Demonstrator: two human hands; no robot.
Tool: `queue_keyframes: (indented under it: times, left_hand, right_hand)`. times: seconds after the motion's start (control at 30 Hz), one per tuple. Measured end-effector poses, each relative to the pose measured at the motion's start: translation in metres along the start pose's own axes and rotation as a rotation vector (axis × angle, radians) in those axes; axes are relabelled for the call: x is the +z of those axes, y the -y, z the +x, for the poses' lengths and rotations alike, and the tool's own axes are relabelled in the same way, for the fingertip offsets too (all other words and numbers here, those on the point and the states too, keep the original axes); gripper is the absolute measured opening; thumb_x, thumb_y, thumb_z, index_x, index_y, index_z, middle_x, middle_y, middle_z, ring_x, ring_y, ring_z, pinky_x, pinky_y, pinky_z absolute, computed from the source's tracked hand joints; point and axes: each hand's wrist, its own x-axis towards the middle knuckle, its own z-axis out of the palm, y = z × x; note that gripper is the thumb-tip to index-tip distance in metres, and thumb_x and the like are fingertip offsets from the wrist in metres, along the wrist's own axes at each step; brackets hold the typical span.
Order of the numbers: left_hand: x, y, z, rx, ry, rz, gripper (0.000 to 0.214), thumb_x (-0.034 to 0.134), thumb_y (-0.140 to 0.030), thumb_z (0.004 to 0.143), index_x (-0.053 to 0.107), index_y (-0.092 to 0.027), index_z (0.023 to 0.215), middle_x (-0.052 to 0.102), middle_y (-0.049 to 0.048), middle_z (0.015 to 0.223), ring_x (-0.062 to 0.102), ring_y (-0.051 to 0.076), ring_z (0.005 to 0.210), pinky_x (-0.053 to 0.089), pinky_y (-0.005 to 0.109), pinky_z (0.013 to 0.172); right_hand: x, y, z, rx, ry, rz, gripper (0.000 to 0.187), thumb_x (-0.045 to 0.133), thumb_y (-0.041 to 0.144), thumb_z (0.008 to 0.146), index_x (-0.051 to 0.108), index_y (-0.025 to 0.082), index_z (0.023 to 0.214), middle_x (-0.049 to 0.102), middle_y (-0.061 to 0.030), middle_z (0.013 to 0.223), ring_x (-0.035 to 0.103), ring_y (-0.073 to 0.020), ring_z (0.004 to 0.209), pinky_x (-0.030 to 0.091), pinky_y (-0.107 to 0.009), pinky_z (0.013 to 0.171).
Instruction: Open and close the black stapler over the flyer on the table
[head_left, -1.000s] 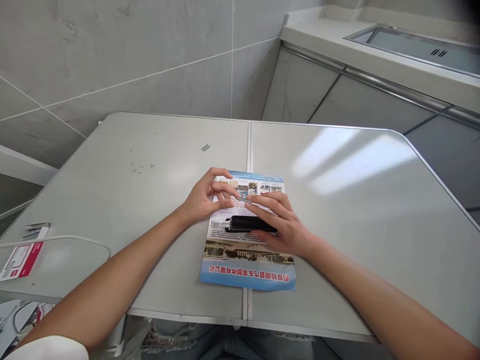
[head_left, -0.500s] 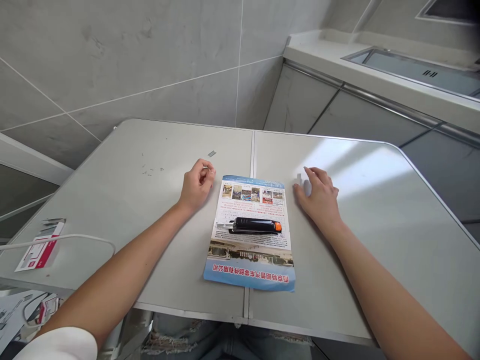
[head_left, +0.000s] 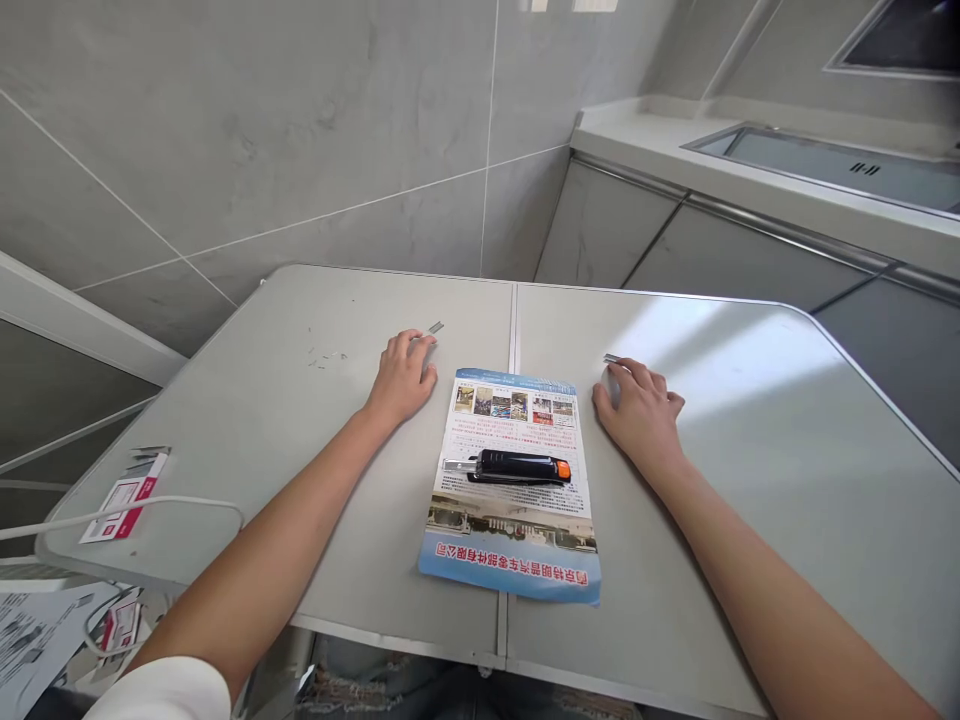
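Note:
My left hand [head_left: 405,378] rests on the table with its fingers apart. Just beyond its fingertips lies a short grey strip of staples [head_left: 436,327]. On the right half of the table, my right hand [head_left: 641,408] is palm down, thumb away from the fingers. A second small metallic strip [head_left: 611,358] shows at its index fingertip, seemingly touched rather than gripped. Between the hands, a black stapler [head_left: 525,466] with an orange end lies across a printed leaflet [head_left: 510,575], its metal part sticking out to the left.
Tiny metal bits [head_left: 326,358] are scattered on the table's [head_left: 360,560] left half. A red-and-white packet [head_left: 129,495] lies near its left edge, crossed by a white cable [head_left: 191,500]. Behind are a tiled wall [head_left: 337,120] and a counter [head_left: 637,140].
My left hand has gone from curled to spread, near the staple strip. My right fingers have shifted slightly onto the other strip, which now lies at another angle. The view has tilted up slightly.

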Motion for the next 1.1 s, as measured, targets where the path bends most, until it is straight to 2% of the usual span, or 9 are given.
queue_keyframes:
  times: [0.1, 0.17, 0.27, 0.37, 0.57, 0.83, 1.0, 1.1]
  left_hand:
    - [0.0017, -0.0002, 0.0008, 0.040, 0.132, 0.029, 0.054, 0.042, -0.032, 0.103, 0.045, -0.022, 0.155, 0.032, 0.0120, 0.170, 0.028, 0.035, 0.157, 0.029, 0.057, 0.126]
    - [0.0021, -0.0004, 0.0013, 0.032, 0.211, 0.050, 0.058, 0.037, -0.037, 0.105, 0.037, -0.024, 0.162, 0.022, 0.0077, 0.175, 0.018, 0.034, 0.162, 0.023, 0.061, 0.128]
    - [0.0017, -0.0012, 0.0017, 0.008, 0.286, 0.066, 0.060, 0.030, -0.042, 0.107, 0.031, -0.026, 0.165, 0.016, 0.0039, 0.177, 0.014, 0.034, 0.163, 0.018, 0.065, 0.129]
    - [0.0014, -0.0020, 0.0019, 0.002, 0.309, 0.069, 0.060, 0.029, -0.043, 0.108, 0.030, -0.028, 0.166, 0.017, 0.0025, 0.176, 0.015, 0.034, 0.163, 0.016, 0.065, 0.129]
    - [0.0047, 0.0000, 0.0017, 0.023, 0.268, 0.033, 0.058, 0.034, -0.041, 0.108, 0.034, -0.031, 0.164, 0.025, 0.0051, 0.174, 0.020, 0.036, 0.161, 0.018, 0.068, 0.127]
    - [0.0076, 0.0028, 0.0011, 0.049, 0.191, 0.028, 0.052, 0.038, -0.039, 0.106, 0.046, -0.028, 0.156, 0.042, 0.0111, 0.165, 0.031, 0.038, 0.156, 0.023, 0.068, 0.124]
    - [0.0050, 0.0015, 0.0021, 0.080, 0.070, -0.017, 0.046, 0.049, -0.034, 0.102, 0.057, -0.021, 0.145, 0.060, 0.0153, 0.138, 0.056, 0.032, 0.131, 0.037, 0.056, 0.119]
    - [0.0050, 0.0029, 0.0029, 0.074, 0.002, -0.058, 0.044, 0.050, -0.028, 0.100, 0.058, -0.017, 0.143, 0.063, 0.0145, 0.125, 0.061, 0.030, 0.118, 0.047, 0.048, 0.108]
  right_hand:
    - [0.0006, 0.0006, 0.0002, -0.002, 0.005, -0.008, 0.049, 0.035, 0.044, 0.103, 0.057, 0.022, 0.140, 0.053, -0.0133, 0.156, 0.046, -0.0381, 0.137, 0.038, -0.064, 0.106]
    - [0.0006, 0.0010, 0.0005, -0.001, 0.016, -0.019, 0.049, 0.035, 0.044, 0.103, 0.056, 0.022, 0.141, 0.051, -0.0126, 0.159, 0.045, -0.0379, 0.137, 0.038, -0.065, 0.106]
    - [0.0002, 0.0014, 0.0010, 0.004, 0.029, -0.024, 0.049, 0.034, 0.044, 0.103, 0.056, 0.022, 0.140, 0.049, -0.0124, 0.160, 0.044, -0.0380, 0.137, 0.037, -0.065, 0.106]
    - [-0.0005, 0.0018, 0.0013, 0.002, 0.033, -0.012, 0.049, 0.034, 0.043, 0.102, 0.057, 0.021, 0.140, 0.049, -0.0129, 0.161, 0.044, -0.0385, 0.138, 0.037, -0.066, 0.106]
    - [0.0000, 0.0016, 0.0010, -0.014, 0.015, 0.006, 0.049, 0.035, 0.042, 0.101, 0.056, 0.022, 0.140, 0.052, -0.0137, 0.158, 0.044, -0.0390, 0.137, 0.037, -0.065, 0.105]
    - [0.0000, 0.0020, 0.0008, -0.011, 0.016, -0.008, 0.047, 0.037, 0.040, 0.100, 0.056, 0.023, 0.140, 0.053, -0.0127, 0.156, 0.045, -0.0381, 0.136, 0.038, -0.064, 0.105]
    - [0.0019, 0.0009, 0.0012, 0.010, -0.004, -0.007, 0.046, 0.037, 0.042, 0.101, 0.059, 0.023, 0.137, 0.055, -0.0146, 0.151, 0.046, -0.0375, 0.135, 0.038, -0.061, 0.105]
    - [0.0029, -0.0001, 0.0019, 0.033, -0.026, 0.023, 0.044, 0.039, 0.043, 0.099, 0.060, 0.023, 0.133, 0.057, -0.0162, 0.141, 0.049, -0.0370, 0.129, 0.038, -0.060, 0.103]
